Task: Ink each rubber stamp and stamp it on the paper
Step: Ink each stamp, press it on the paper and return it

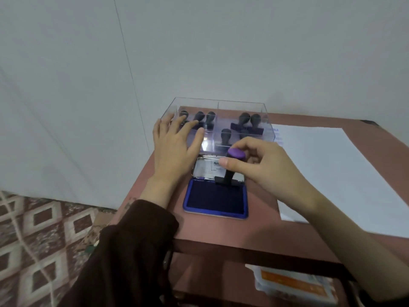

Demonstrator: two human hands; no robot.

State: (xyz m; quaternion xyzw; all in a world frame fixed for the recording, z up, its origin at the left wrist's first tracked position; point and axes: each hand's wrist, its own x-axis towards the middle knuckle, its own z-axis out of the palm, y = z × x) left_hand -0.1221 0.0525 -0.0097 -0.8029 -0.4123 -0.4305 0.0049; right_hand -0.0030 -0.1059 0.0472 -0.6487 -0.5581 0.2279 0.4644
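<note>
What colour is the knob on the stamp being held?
The knob of the stamp is purple; head view shows it best.

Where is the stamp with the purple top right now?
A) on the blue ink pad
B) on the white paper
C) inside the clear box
A: the right hand holds the purple-topped stamp upright with its base down on the far edge of the blue ink pad, not on the white paper.
</note>
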